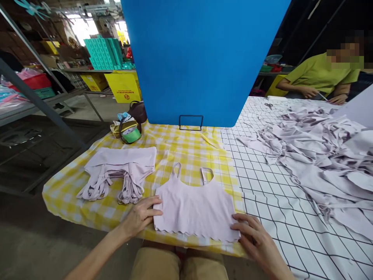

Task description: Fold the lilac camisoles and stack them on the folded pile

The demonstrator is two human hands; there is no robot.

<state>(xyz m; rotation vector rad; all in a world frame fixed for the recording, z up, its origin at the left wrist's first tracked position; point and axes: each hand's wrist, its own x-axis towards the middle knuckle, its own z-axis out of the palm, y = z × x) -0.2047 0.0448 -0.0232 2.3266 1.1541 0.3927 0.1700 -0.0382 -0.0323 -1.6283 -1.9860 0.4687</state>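
Note:
A pale lilac camisole top (195,208) with thin straps and a scalloped hem lies spread out in front of me. My left hand (142,216) is at its left side edge, fingertips resting on the fabric and the thumb partly hidden. At the lower right corner, my right hand (253,235) has its bent fingers on top and the thumb low by the hem, closed on the edge. To the left sits a neat stack of similar lilac tops (122,157), their straps bunched toward me.
A yellow checked cloth (186,151) covers this part of the table. A tall blue board (201,62) stands behind, with a black wire stand (190,123). Green tape (131,135) lies back left. Loose lilac garments (326,151) are heaped right; beyond sits a co-worker in a green shirt (311,74).

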